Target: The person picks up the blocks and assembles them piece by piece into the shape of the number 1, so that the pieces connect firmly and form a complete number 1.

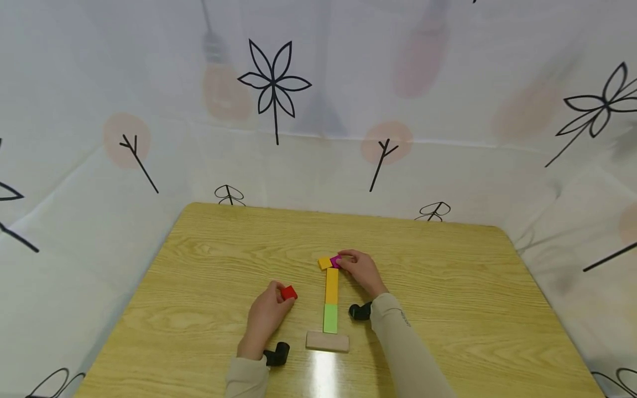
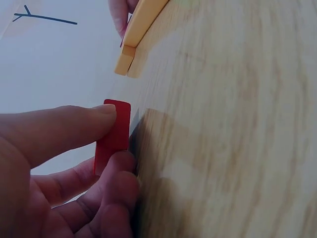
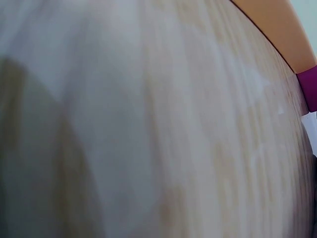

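Between thumb and fingers my left hand (image 1: 266, 315) pinches a red block (image 1: 289, 293), left of a column of blocks. The left wrist view shows this red block (image 2: 115, 131) close to the tabletop. At the column's far end, my right hand (image 1: 362, 271) pinches a magenta block (image 1: 335, 261), which sits against a small yellow-orange block (image 1: 324, 263). Below them lies a long yellow-orange block (image 1: 332, 286), then a green block (image 1: 330, 318). In the right wrist view the hand is mostly hidden; part of the magenta block (image 3: 309, 89) shows at the right edge.
A plain wooden block (image 1: 327, 341) lies crosswise at the column's near end. Black wrist devices (image 1: 277, 354) stick out beside both forearms. Behind the wooden table (image 1: 209, 249) hangs a white patterned cloth (image 1: 318, 166), which also surrounds the sides.
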The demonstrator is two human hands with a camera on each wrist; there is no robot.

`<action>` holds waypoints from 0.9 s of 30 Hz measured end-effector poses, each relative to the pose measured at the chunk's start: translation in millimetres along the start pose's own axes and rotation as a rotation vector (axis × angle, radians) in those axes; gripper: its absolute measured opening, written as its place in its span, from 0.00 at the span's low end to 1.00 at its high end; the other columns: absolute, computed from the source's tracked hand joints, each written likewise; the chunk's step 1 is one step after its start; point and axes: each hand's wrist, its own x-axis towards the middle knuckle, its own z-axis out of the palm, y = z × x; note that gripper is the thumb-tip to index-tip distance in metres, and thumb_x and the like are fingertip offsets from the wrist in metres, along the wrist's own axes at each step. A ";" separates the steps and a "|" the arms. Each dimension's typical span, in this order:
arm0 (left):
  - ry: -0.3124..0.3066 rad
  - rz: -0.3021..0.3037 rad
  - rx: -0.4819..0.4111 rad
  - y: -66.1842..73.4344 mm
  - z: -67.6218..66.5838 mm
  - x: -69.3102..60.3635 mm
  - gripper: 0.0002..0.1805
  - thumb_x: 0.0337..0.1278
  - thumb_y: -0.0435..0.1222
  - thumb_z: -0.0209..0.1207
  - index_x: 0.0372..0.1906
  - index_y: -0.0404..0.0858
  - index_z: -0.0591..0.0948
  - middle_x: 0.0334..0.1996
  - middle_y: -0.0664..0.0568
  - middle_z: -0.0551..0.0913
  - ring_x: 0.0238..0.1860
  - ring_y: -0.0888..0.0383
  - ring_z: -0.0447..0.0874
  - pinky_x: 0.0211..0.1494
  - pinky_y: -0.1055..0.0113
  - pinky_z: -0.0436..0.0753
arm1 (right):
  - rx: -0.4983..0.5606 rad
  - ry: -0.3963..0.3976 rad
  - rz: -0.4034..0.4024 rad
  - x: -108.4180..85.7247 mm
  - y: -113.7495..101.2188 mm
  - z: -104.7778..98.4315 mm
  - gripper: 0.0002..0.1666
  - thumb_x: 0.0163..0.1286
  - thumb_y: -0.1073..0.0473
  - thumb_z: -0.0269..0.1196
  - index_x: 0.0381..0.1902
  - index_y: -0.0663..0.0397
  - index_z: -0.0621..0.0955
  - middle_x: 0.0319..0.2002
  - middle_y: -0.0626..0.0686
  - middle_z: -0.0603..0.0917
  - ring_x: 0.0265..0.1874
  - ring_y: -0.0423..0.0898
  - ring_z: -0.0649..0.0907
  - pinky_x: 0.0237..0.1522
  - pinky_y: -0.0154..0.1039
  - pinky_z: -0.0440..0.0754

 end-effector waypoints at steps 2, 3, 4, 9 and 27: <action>-0.001 0.007 -0.005 -0.3 -0.2 -0.5 0.16 0.50 0.43 0.60 0.41 0.39 0.72 0.21 0.57 0.72 0.20 0.61 0.67 0.25 0.67 0.66 | 0.000 -0.001 -0.001 0.2 0.8 -0.1 0.21 0.58 0.47 0.62 0.48 0.48 0.79 0.30 0.48 0.80 0.24 0.45 0.76 0.29 0.37 0.73; -0.002 0.012 -0.005 -0.6 -0.2 -0.5 0.17 0.50 0.43 0.60 0.41 0.38 0.72 0.21 0.56 0.73 0.20 0.61 0.67 0.25 0.67 0.66 | 0.000 -0.002 -0.002 0.4 1.4 -0.1 0.21 0.58 0.47 0.62 0.48 0.47 0.79 0.29 0.48 0.80 0.24 0.45 0.76 0.29 0.37 0.73; -0.003 0.010 -0.007 -0.3 -0.3 -0.5 0.17 0.50 0.43 0.60 0.41 0.38 0.72 0.22 0.56 0.73 0.20 0.61 0.67 0.25 0.67 0.66 | -0.002 -0.003 -0.002 0.5 1.9 -0.1 0.21 0.58 0.47 0.62 0.48 0.47 0.79 0.29 0.48 0.80 0.24 0.45 0.76 0.29 0.37 0.73; 0.008 0.013 -0.005 -0.6 -0.2 -0.6 0.16 0.50 0.43 0.60 0.41 0.39 0.72 0.22 0.56 0.73 0.20 0.61 0.67 0.25 0.67 0.66 | 0.005 -0.006 -0.010 1.4 4.7 -0.1 0.21 0.58 0.47 0.61 0.49 0.47 0.79 0.25 0.49 0.80 0.23 0.46 0.76 0.28 0.37 0.73; -0.062 0.044 -0.052 -1.1 -6.0 1.5 0.18 0.51 0.43 0.60 0.46 0.38 0.75 0.25 0.57 0.76 0.24 0.61 0.70 0.30 0.66 0.69 | 0.043 -0.013 -0.017 0.5 3.8 0.9 0.20 0.57 0.47 0.62 0.47 0.46 0.79 0.26 0.49 0.80 0.22 0.45 0.75 0.24 0.36 0.70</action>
